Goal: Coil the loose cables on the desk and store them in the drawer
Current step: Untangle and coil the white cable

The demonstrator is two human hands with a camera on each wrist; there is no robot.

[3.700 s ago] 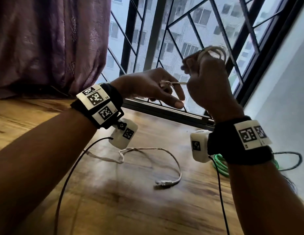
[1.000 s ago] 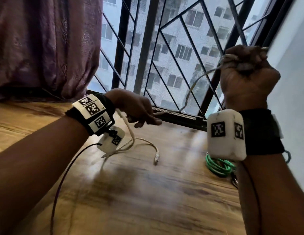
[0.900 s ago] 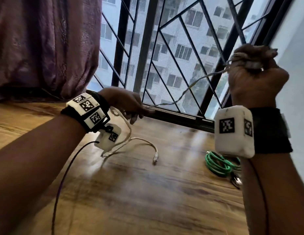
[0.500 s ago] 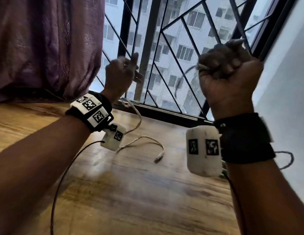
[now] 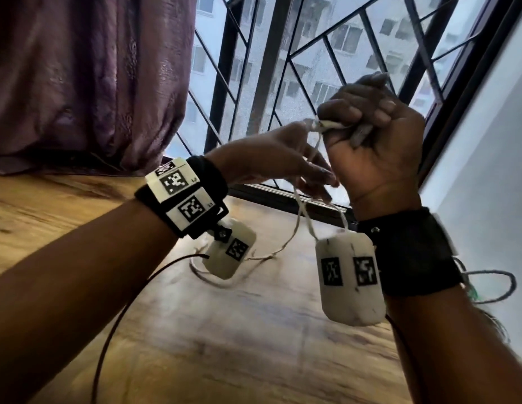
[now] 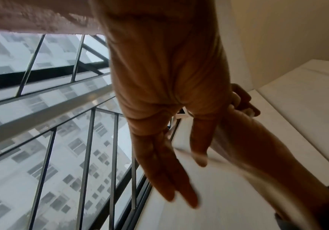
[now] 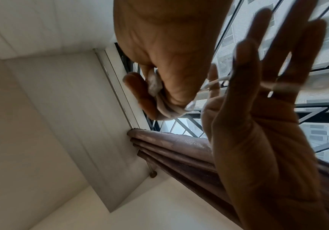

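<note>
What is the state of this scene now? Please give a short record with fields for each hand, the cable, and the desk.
right hand: raised fist, grips coiled part of white cable
left hand: fingers straight, loose strand runs across them
white cable: partly coiled; tail hangs down to wooden desk
wooden desk: green cable near right edge, mostly hidden by right arm
drawer: not in view

Window grille [image 5: 283, 68] close beyond hands
</note>
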